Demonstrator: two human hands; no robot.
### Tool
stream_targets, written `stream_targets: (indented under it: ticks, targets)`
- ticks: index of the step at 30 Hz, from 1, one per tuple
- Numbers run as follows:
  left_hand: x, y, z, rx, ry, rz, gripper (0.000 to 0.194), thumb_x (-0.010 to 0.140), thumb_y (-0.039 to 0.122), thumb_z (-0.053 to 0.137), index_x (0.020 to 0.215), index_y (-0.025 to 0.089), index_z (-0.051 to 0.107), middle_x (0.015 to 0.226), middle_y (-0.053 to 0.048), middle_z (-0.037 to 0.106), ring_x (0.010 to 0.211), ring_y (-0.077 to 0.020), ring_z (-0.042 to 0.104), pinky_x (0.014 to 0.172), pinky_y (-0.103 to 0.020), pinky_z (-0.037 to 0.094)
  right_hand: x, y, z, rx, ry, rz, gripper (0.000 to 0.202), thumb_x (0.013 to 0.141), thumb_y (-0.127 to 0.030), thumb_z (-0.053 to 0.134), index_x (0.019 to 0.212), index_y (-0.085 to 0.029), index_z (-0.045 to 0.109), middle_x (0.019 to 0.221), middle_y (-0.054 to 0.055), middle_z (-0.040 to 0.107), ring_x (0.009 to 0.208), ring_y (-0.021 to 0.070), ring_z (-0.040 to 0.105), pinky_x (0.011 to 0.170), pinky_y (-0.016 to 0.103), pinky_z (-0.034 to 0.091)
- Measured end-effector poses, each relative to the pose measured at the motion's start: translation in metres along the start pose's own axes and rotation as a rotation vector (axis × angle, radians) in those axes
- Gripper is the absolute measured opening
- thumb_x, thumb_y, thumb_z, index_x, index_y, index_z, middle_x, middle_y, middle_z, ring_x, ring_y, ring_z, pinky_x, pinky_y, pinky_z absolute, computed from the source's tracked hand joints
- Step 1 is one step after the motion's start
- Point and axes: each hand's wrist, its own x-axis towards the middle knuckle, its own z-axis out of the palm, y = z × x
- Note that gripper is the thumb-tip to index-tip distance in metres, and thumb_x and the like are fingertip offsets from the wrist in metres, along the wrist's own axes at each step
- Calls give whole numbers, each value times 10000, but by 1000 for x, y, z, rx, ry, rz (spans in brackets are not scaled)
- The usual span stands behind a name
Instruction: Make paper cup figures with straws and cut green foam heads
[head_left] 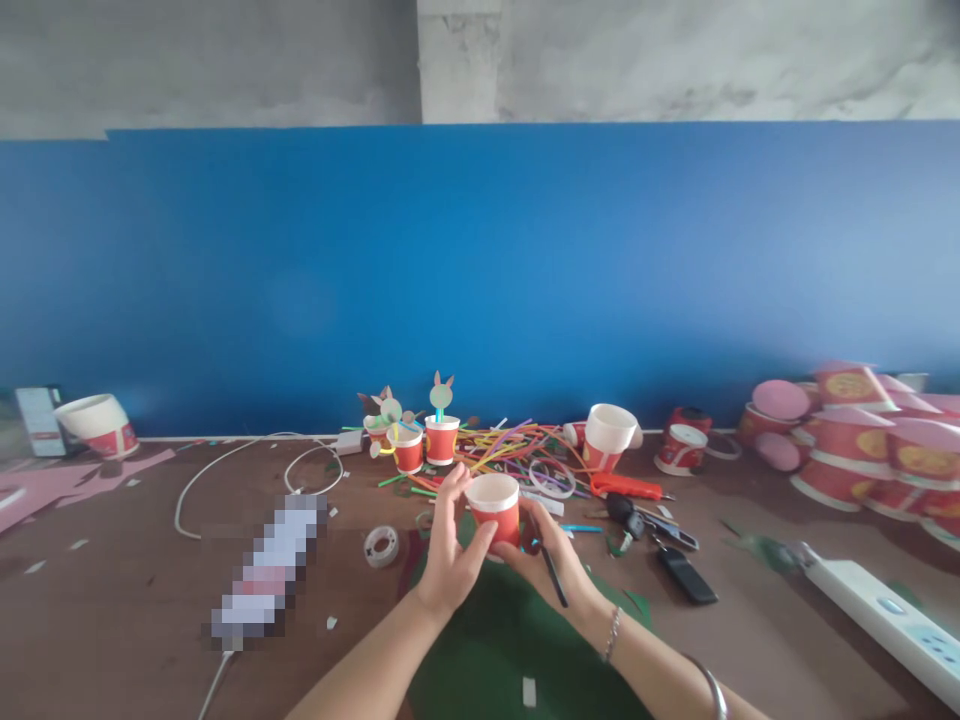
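Bare forearms come up from the lower edge, nearest the camera, over a dark green sheet (480, 650) with a white scrap (529, 692) on it. At the far left of the tabletop (135, 620), a tilted white-and-red cup (105, 425) stands beside an upright phone (41, 420), with pink paper (75, 485) in front. Next comes a pixelated device (270, 565) on a white cable (177, 505), then a tape roll (381, 546). Behind the tape, two small cups carry rabbit-like cutouts, the clearer one a red cup (441, 440) near a heap of coloured strips (517, 445).

In the middle, the left hand (454, 555) grasps the red paper cup (495, 510) from its left side, thumb across the front; the right hand (534, 562) grasps its right side, a dark pen-like stick (555, 580) lying across it. The cup is upright, rim up; whether its base touches anything, I cannot tell. The step in hand looks like steadying or turning the cup; the next move seems to call for a light grip, with the stick clear of the wall.

Further right are keys (624, 512), a black fob (684, 575), stacked red-and-pink cups (847, 450) and a white power strip (885, 610).
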Motion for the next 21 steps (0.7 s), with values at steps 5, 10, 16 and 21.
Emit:
stream_targets:
  ticks: [5, 10, 16, 21]
  targets:
    - [1, -1, 9, -157, -63, -286, 643, 703, 229, 704, 1272, 180, 409, 1268, -151, 548, 1208, -286, 509, 1022, -449, 413, 0, 4, 6, 39, 24, -8, 389, 743, -361, 673, 1038, -168, 510, 824, 22, 563, 621, 111, 419, 563, 237, 392]
    - [6, 6, 9, -271, -68, -444, 493, 680, 203, 676, 1139, 159, 502, 1084, -109, 649, 987, -232, 622, 876, -375, 507, -2, 4, 1, 87, -81, -11, 407, 794, -355, 621, 1134, -187, 474, 913, 41, 611, 600, 101, 424, 561, 237, 401]
    - [12, 15, 6, -302, 14, -576, 514, 640, 270, 711, 1098, 159, 504, 1005, -78, 658, 908, -213, 631, 750, -303, 533, -4, 11, -1, 212, -62, -22, 403, 849, -365, 536, 1194, -197, 412, 951, 69, 636, 668, 127, 539, 636, 270, 472]
    - [14, 18, 4, -279, 31, -562, 502, 639, 277, 719, 1085, 154, 522, 997, -76, 662, 923, -212, 626, 799, -310, 516, -3, 18, 1, 156, 41, 104, 360, 895, -428, 422, 1185, -215, 412, 766, 5, 597, 622, 135, 548, 566, 253, 459]
